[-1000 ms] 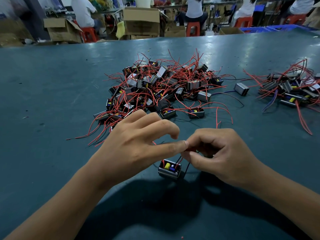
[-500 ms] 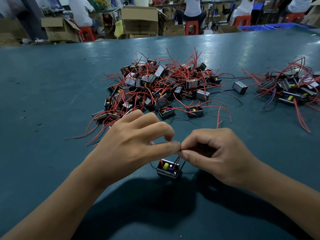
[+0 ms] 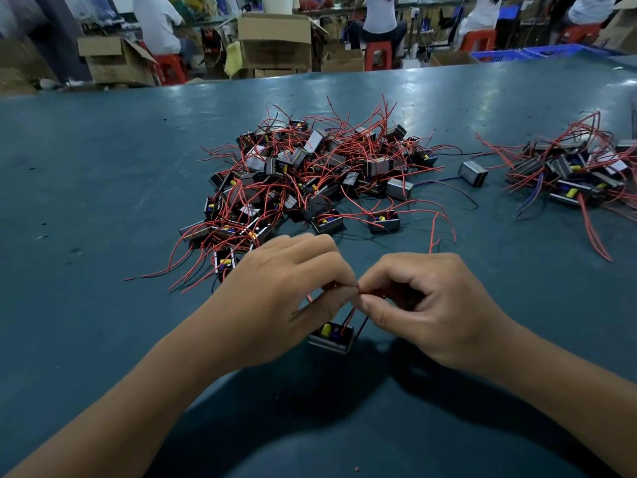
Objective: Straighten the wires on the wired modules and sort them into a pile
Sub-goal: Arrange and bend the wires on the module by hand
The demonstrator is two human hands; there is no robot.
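Observation:
A small grey module [image 3: 331,338] with a yellow part inside hangs just above the green table [image 3: 103,201], below my two hands. Its red and black wires [image 3: 356,317] run up to my fingertips. My left hand [image 3: 275,298] and my right hand [image 3: 427,305] meet thumb to thumb and both pinch these wires. Behind my hands lies a big tangled heap of modules [image 3: 310,174] with red wires. A second, smaller pile of modules [image 3: 572,170] lies at the right edge.
One lone grey module [image 3: 473,173] with a blue wire lies between the two piles. Cardboard boxes [image 3: 275,39], red stools and seated people stand beyond the table's far edge. A blue crate [image 3: 517,53] is at the back right.
My left fingers have curled further in and the two hands have closed together on the wires. The module under them has stayed about where it was.

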